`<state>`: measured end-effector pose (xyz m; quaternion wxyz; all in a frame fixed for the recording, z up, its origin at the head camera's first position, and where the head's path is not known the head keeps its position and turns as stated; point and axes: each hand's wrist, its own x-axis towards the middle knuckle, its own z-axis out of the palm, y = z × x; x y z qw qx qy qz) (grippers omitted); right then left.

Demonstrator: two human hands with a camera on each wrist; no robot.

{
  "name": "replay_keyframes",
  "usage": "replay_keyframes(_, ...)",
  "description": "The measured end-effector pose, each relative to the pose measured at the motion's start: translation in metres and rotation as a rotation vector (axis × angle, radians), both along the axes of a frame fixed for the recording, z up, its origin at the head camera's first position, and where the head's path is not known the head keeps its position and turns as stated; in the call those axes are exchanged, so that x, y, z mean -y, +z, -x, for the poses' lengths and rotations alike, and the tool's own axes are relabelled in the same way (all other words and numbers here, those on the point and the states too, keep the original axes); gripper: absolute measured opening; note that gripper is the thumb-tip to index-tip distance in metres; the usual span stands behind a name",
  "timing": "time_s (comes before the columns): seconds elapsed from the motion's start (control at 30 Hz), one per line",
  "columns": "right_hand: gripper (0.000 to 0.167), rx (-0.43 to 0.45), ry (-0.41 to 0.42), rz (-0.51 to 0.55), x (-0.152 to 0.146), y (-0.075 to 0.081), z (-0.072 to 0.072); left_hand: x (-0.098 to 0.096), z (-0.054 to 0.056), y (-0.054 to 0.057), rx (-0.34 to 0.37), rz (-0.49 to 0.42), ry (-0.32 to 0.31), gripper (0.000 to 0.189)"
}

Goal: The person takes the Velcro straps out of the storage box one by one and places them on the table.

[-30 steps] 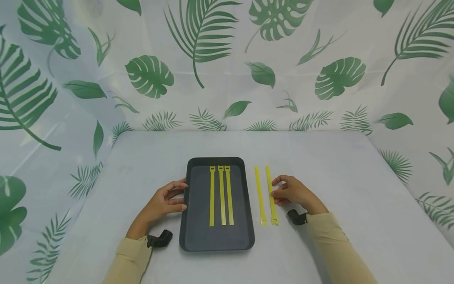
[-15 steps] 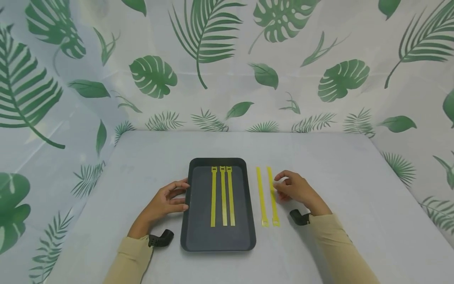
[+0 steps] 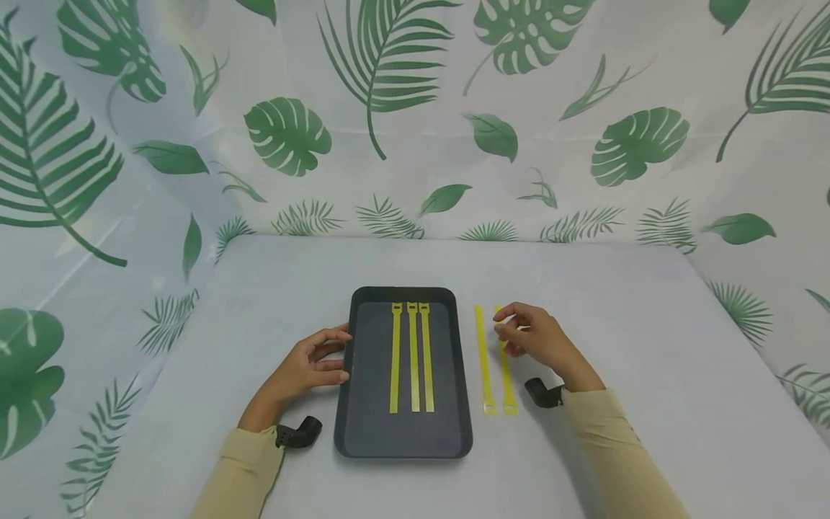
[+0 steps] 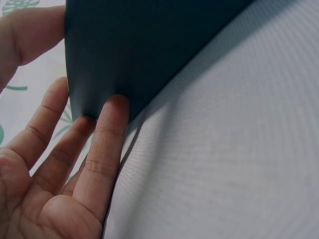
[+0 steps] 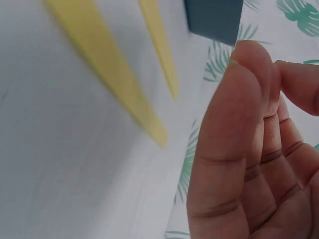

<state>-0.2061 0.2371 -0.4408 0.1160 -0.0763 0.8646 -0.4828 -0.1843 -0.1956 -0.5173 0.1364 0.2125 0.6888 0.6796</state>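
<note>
A dark grey tray [image 3: 369,440] lies on the table with three yellow cable straps [image 3: 415,360] side by side in it, slotted heads at the far end. Fingertips of my left hand [image 3: 318,364] touch the tray's left side; in the left wrist view they rest against its outer wall [image 4: 149,45]. Right of the tray, two more yellow straps lie on the cloth, heads toward me: an inner strap [image 3: 484,360] and an outer strap [image 3: 508,386]. My right hand [image 3: 538,335] hovers over the outer strap's far end, fingers loosely bent, nothing held; in the right wrist view that strap [image 5: 109,64] lies apart from the fingertips.
White cloth [image 3: 292,281] covers the table. A leaf-printed curtain [image 3: 415,144] stands behind and at both sides. Black wrist cameras [image 3: 301,434] are strapped at both sleeves.
My right hand has slid away from me along the outer strap, from its middle to its far end. My left hand stays at the tray, and the head view has shifted slightly.
</note>
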Motion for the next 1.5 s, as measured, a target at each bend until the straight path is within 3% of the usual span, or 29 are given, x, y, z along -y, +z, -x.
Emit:
replay_keyframes(0.43,0.024,-0.050,0.033,-0.002,0.015,0.008,0.005,0.000,0.001,0.001,0.007,0.010,0.010,0.062)
replay_keyframes(0.7,0.029,-0.057,0.079,0.050,0.026,0.013,0.010,0.001,0.001,-0.001,0.001,0.005,0.000,0.062)
replay_keyframes(1.1,0.027,-0.071,0.106,0.013,0.045,0.017,0.019,0.001,0.001,0.000,0.019,-0.007,-0.007,0.065)
replay_keyframes(1.5,0.028,-0.084,0.186,0.027,0.061,0.021,0.025,0.001,0.001,0.003,0.003,-0.001,-0.020,0.065)
